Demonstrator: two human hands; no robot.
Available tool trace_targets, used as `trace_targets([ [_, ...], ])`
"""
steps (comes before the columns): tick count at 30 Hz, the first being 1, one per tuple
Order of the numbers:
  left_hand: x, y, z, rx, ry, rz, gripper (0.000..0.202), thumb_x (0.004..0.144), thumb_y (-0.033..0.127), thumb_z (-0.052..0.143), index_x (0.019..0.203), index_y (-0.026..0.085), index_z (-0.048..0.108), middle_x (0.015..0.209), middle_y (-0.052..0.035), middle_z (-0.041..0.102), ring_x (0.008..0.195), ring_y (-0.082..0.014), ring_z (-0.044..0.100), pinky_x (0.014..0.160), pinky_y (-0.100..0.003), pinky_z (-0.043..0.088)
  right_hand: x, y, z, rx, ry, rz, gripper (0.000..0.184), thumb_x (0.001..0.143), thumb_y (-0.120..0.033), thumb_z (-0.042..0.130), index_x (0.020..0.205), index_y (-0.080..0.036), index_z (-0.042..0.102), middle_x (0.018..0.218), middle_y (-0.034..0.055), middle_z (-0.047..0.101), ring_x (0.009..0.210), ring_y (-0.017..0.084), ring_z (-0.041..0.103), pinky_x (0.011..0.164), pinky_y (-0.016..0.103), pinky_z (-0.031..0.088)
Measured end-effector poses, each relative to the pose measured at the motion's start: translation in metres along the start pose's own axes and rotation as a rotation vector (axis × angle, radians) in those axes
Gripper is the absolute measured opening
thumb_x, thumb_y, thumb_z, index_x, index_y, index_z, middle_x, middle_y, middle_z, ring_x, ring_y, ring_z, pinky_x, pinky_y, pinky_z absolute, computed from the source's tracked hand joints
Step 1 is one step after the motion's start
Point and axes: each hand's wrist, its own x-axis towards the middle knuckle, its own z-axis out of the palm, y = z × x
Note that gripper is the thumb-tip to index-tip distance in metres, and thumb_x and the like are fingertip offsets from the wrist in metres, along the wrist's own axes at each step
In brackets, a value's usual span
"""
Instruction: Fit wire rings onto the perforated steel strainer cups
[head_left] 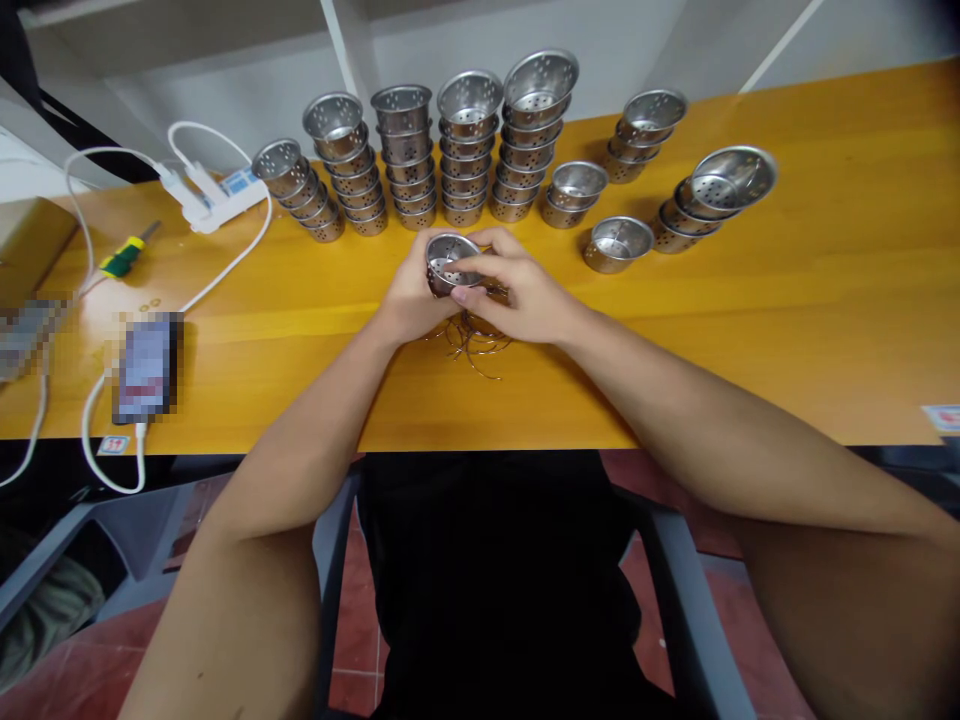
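A small perforated metal cup (452, 252) is tilted toward me over the yellow table. My left hand (415, 295) is closed around its left side. My right hand (517, 285) is at the cup's right side, its index finger reaching over the rim into the cup and its thumb against the outside of the rim. Thin copper-coloured wires (474, 338) lie loosely on the table below my hands, partly hidden by them. Whether my right fingers also pinch a wire cannot be made out.
Stacks of perforated cups (463, 165) stand along the back. More stacks (679, 215) and a single cup (618, 243) are to the right. On the left are a phone (146, 368) with a white cable, a power strip (225, 198) and a green-yellow screwdriver (124, 257).
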Motion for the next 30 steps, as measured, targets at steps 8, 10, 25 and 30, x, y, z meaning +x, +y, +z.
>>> trace_targets([
  [8, -0.003, -0.011, 0.004, -0.032, -0.13, 0.146, 0.124, 0.095, 0.095, 0.094, 0.185, 0.037, 0.033, 0.175, -0.0173, 0.06, 0.157, -0.0387, 0.074, 0.124, -0.063, 0.073, 0.006, -0.012, -0.02, -0.133, 0.031, -0.011, 0.092, 0.1, -0.054, 0.1, 0.18, -0.028, 0.064, 0.173, 0.0191, 0.071, 0.164, 0.051, 0.066, 0.145, 0.072, 0.054],
  [10, -0.006, -0.017, 0.006, -0.033, -0.128, 0.067, 0.13, 0.092, 0.087, 0.101, 0.189, 0.038, 0.029, 0.177, -0.0192, 0.058, 0.155, -0.0385, 0.076, 0.117, -0.058, 0.075, 0.008, -0.014, -0.041, -0.247, 0.044, -0.001, 0.09, 0.097, -0.043, 0.101, 0.179, -0.03, 0.066, 0.171, 0.0193, 0.071, 0.163, 0.051, 0.065, 0.147, 0.073, 0.052],
  [25, -0.006, -0.011, 0.002, -0.022, -0.077, -0.199, 0.097, 0.098, 0.041, 0.102, 0.18, 0.036, 0.049, 0.178, -0.0175, 0.062, 0.144, -0.0303, 0.072, 0.11, -0.045, 0.068, 0.018, -0.054, -0.141, -0.891, -0.085, 1.029, 0.064, 0.108, -0.025, 0.1, 0.164, -0.007, 0.075, 0.158, 0.0365, 0.077, 0.167, 0.048, 0.071, 0.133, 0.058, 0.061],
  [30, -0.005, -0.022, -0.001, -0.025, -0.073, -0.178, 0.099, 0.094, 0.041, 0.104, 0.178, 0.034, 0.051, 0.178, -0.0185, 0.064, 0.144, -0.0328, 0.072, 0.109, -0.046, 0.069, 0.02, -0.045, -0.141, -0.905, -0.205, 1.076, 0.058, 0.107, -0.032, 0.1, 0.156, -0.007, 0.082, 0.16, 0.0384, 0.077, 0.139, 0.042, 0.082, 0.111, 0.049, 0.065],
])
